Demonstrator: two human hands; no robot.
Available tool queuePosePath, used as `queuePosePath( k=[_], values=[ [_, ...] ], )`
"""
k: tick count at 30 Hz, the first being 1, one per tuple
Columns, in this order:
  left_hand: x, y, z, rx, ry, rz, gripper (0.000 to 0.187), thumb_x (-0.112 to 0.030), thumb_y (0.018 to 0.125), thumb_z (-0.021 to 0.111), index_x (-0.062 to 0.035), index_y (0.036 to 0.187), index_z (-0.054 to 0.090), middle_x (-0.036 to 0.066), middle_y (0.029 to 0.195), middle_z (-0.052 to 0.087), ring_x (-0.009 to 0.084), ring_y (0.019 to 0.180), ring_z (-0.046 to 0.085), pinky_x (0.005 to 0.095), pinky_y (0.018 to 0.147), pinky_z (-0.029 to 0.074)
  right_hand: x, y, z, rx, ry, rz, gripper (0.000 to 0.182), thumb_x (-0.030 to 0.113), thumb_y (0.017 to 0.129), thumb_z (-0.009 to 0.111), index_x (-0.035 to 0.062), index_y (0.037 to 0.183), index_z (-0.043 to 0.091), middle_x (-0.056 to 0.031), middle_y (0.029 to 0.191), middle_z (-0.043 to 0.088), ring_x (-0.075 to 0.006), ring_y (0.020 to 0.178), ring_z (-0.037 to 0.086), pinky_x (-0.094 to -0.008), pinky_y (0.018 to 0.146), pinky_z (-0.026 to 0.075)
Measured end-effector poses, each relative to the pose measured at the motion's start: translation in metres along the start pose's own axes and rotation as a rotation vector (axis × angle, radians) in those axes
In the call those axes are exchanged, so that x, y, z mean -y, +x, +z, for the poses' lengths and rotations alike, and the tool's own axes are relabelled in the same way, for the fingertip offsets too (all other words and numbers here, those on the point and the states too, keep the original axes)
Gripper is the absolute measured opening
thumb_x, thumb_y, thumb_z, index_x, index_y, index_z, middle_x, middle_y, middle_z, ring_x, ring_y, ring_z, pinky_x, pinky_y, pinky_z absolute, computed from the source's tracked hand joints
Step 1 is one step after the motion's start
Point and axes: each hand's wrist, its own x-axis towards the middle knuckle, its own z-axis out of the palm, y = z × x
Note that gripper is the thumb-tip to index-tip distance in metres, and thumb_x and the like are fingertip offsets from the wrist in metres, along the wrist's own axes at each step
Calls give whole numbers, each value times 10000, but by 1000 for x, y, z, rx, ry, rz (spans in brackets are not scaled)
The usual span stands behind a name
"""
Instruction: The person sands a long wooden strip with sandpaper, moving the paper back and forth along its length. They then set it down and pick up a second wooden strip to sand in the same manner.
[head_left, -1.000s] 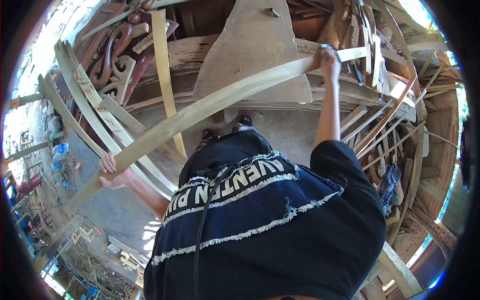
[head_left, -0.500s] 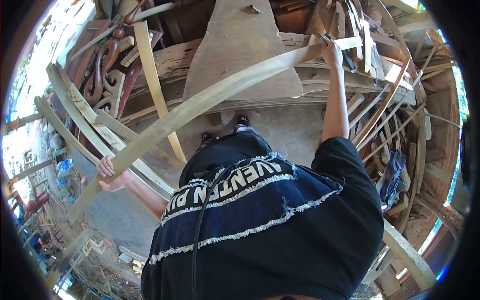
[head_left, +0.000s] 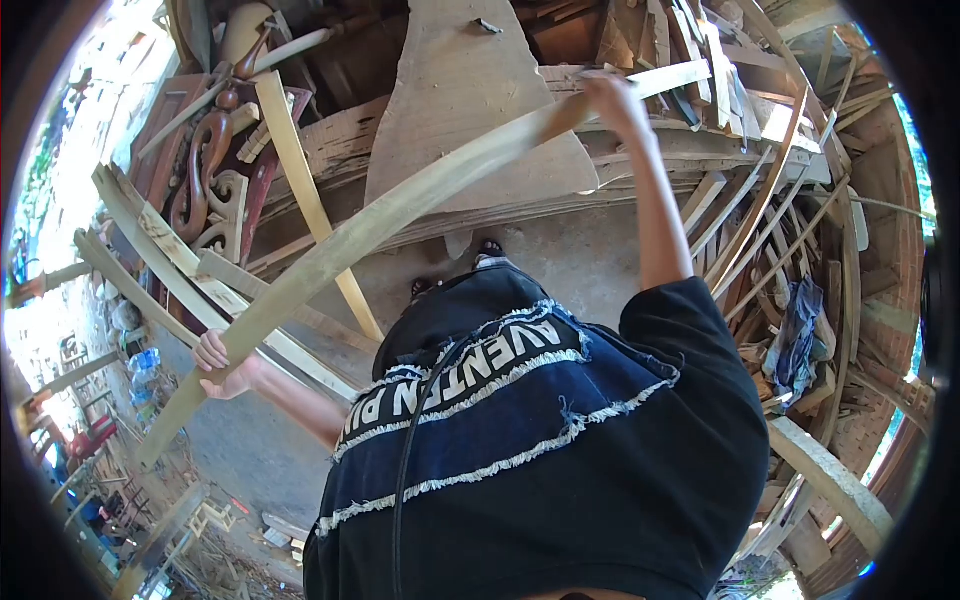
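Observation:
A long, curved wooden plank (head_left: 400,190) runs diagonally from the lower left to the upper right. Near its lower end my left hand (head_left: 225,366) is wrapped round it. Toward the upper right end my right hand (head_left: 608,98) is on the plank, blurred by motion, its fingers smeared; whether it grips anything cannot be made out. Under the plank's upper part lies a wide, pale wooden slab (head_left: 480,110) with a small dark piece (head_left: 488,26) on top.
Carved brown wood pieces (head_left: 212,165) and a straight yellowish board (head_left: 300,165) are at the upper left. Stacked wood strips (head_left: 745,240) and a blue cloth (head_left: 797,335) lie on the right. Below the slab is grey floor (head_left: 560,250).
My right hand has moved left and a little down along the plank, and the dark thing seen at it before no longer shows there. My left hand keeps its hold.

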Motion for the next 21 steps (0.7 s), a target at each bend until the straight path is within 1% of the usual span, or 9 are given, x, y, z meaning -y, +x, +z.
queuePosePath(
  k=[2,4,7,8,11,14,16,18,21],
  values=[
    [-1,-5,-6,1,37,7,241,-203,586,586,-119,631,364,-10,527,308,119,501,321,246,532,291,-21,-7,-34,-269,43,281,258,221,887,498,108,1025,685,-139,1020,668,-314,926,649,-427,832,511],
    [-2,-5,-10,-12,69,19,243,-204,589,587,-117,631,365,-11,532,309,118,501,321,248,532,292,-27,-5,-36,23,77,582,313,295,917,497,105,1121,641,-150,1114,644,-333,1016,618,-417,876,488],
    [2,-3,-11,7,61,10,229,-207,601,572,-115,630,363,-11,536,311,115,487,308,242,525,285,88,-16,-25,-94,152,148,294,42,813,550,105,1084,644,-128,1160,615,-297,1158,538,-396,987,416],
    [2,-2,-12,11,63,0,226,-208,603,567,-116,630,362,-11,536,311,114,484,305,240,524,282,126,-19,-7,-422,210,-176,228,53,778,557,86,975,667,-101,1004,635,-298,994,590,-417,935,436],
    [0,-1,-12,-28,66,-26,212,-214,599,541,-120,628,353,-12,535,304,112,476,294,236,512,275,216,-61,-7,-285,520,-246,338,95,828,588,39,1161,603,-144,1232,582,-295,1196,520,-403,1051,375],
    [3,-4,-17,-77,67,-19,209,-222,601,526,-123,624,343,-11,534,297,112,475,290,238,507,274,149,-50,8,-387,433,-152,272,95,850,579,18,1108,615,-146,1170,597,-291,1133,552,-397,1020,398],
    [3,-6,-21,-103,71,-15,210,-230,602,517,-126,620,336,-11,533,292,116,475,287,241,502,273,50,-20,22,-326,1206,183,241,65,861,557,37,1094,608,-142,1090,603,-292,1050,574,-404,955,435],
    [6,-4,-21,-122,61,-5,215,-238,604,512,-126,618,330,-10,534,289,119,475,286,242,502,274,-65,-9,29,-462,105,86,268,199,933,470,110,1161,580,-161,1102,593,-336,1005,579,-443,881,465],
    [14,-6,-10,-126,88,24,221,-245,603,511,-125,618,326,-9,536,287,122,478,285,245,504,275,-135,4,23,-383,215,572,342,286,954,438,85,1203,558,-178,1251,549,-365,1087,556,-457,892,459]
  ],
)
